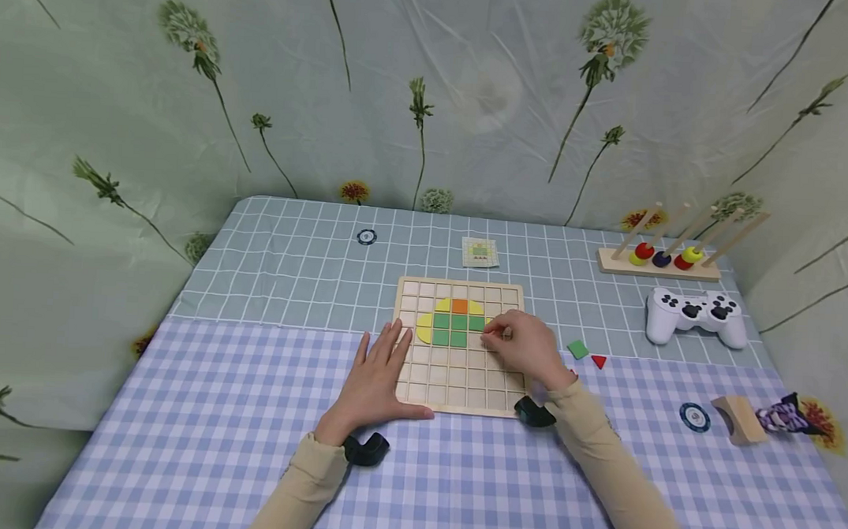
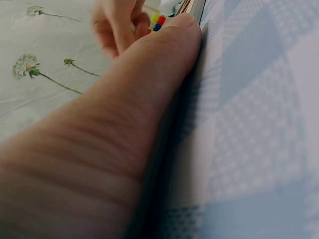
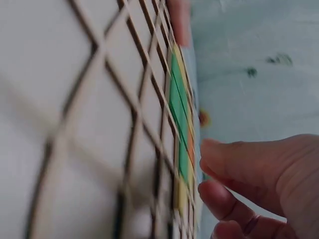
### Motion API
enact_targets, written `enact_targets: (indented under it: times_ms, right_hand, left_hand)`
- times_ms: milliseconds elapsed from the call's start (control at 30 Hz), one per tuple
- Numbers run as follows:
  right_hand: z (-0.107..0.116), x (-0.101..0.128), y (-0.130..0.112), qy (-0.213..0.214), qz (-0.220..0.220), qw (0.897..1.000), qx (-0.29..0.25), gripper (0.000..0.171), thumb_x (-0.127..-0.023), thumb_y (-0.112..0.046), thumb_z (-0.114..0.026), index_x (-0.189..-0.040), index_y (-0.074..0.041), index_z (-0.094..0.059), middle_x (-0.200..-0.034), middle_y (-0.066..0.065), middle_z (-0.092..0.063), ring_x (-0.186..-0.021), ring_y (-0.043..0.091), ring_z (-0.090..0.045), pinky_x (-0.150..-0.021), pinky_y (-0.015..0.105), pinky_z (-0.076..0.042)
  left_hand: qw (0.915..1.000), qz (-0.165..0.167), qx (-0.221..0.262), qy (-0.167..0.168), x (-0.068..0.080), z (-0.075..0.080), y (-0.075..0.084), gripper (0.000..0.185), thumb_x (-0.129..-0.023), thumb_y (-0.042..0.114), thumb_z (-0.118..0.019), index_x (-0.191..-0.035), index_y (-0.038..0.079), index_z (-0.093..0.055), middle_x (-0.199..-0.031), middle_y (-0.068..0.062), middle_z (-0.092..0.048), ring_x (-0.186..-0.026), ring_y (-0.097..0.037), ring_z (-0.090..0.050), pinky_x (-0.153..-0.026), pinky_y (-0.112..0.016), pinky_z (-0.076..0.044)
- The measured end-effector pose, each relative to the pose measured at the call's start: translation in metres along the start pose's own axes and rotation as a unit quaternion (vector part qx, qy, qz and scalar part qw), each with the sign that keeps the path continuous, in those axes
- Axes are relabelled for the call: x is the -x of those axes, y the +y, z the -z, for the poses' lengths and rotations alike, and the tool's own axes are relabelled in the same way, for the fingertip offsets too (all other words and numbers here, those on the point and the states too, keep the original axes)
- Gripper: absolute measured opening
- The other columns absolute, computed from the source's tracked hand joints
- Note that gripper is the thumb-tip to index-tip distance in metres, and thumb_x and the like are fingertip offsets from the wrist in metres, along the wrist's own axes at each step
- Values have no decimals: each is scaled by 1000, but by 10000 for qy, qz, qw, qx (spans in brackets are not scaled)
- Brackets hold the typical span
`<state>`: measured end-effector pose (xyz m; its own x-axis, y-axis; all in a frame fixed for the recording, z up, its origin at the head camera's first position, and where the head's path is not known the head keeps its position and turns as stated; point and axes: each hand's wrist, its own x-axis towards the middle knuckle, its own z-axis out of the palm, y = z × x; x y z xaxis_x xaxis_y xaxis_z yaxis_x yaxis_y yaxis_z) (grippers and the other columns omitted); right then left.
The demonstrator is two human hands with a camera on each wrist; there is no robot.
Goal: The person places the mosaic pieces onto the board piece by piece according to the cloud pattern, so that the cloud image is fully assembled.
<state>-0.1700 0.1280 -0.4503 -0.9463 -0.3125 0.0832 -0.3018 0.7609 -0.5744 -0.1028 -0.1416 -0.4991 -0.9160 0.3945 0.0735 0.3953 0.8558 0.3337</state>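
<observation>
The left hand (image 1: 376, 377) lies flat, fingers straight, pressing the wooden grid board (image 1: 454, 392) at its 8 o'clock corner. At the tile pattern's (image 1: 452, 322) 3 o'clock edge, the right hand (image 1: 523, 344) curls, seemingly pinching a piece; seating it squarely comes next, likely. Green tile (image 1: 577, 349) and red triangle (image 1: 599, 361) wait further right.

Grid board (image 1: 455, 376) lies centre; game controller (image 1: 692, 316) right; peg rack (image 1: 662, 263) behind it.
</observation>
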Motion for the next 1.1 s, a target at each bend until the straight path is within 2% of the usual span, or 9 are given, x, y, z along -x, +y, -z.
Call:
enact_targets:
  times_ms: [133,267,400,533,700,900,1100]
  right_hand:
    - [23,12,22,224,-546,9983,33,15,-82,-25,-75,-86,-10,-73,-76,-1,-61,-59,16,-48,-47,29,-36]
    - [43,22,44,371,-984,9937,385,23,-83,-29,-74,-85,-7,-68,-77,4,-61,-62,20,-49,-50,30,-36]
    - [58,31,59,220,-1499,9863,650,32,-83,-33,-73,-89,-3,-64,-76,7,-57,-63,22,-49,-52,31,-35]
    - [64,39,69,-16,-1898,9786,792,39,-82,-34,-74,-97,2,-67,-78,9,-59,-68,23,-51,-55,31,-38]
    - [64,44,75,42,-1870,9785,869,38,-79,-30,-77,-96,3,-71,-82,12,-65,-73,26,-57,-59,35,-44]
    - [58,41,74,143,-1773,9821,622,27,-79,-22,-77,-93,-3,-64,-85,13,-63,-75,28,-55,-62,39,-42]
    - [49,38,65,431,-1283,9905,223,15,-80,-13,-74,-86,-8,-61,-83,10,-64,-57,21,-49,-51,33,-35]
  left_hand:
    - [10000,0,-25,12,1,0,-1,128,-61,85,-57,-152,7,-13,-158,-11,-4,-143,-23,2,-112,-47,6]
    - [10000,12,-24,42,2,1,-2,128,-61,84,-58,-152,6,-13,-158,-11,-4,-143,-23,1,-112,-47,5]
    - [9999,-11,5,118,1,2,-2,128,-61,83,-60,-152,5,-14,-158,-12,-6,-143,-25,0,-112,-48,4]
    - [9999,-40,-16,96,1,1,-2,128,-62,84,-57,-152,5,-14,-158,-13,-5,-143,-25,1,-112,-48,4]
    - [9999,-55,-19,144,1,0,-1,128,-61,84,-58,-152,4,-15,-157,-14,-7,-143,-26,-1,-112,-48,4]
    - [9999,-47,-14,140,0,1,0,128,-61,83,-59,-152,5,-16,-157,-13,-8,-143,-26,-1,-112,-48,4]
    - [10000,-37,16,86,1,0,1,128,-61,84,-59,-152,6,-14,-158,-13,-7,-143,-25,0,-112,-49,3]
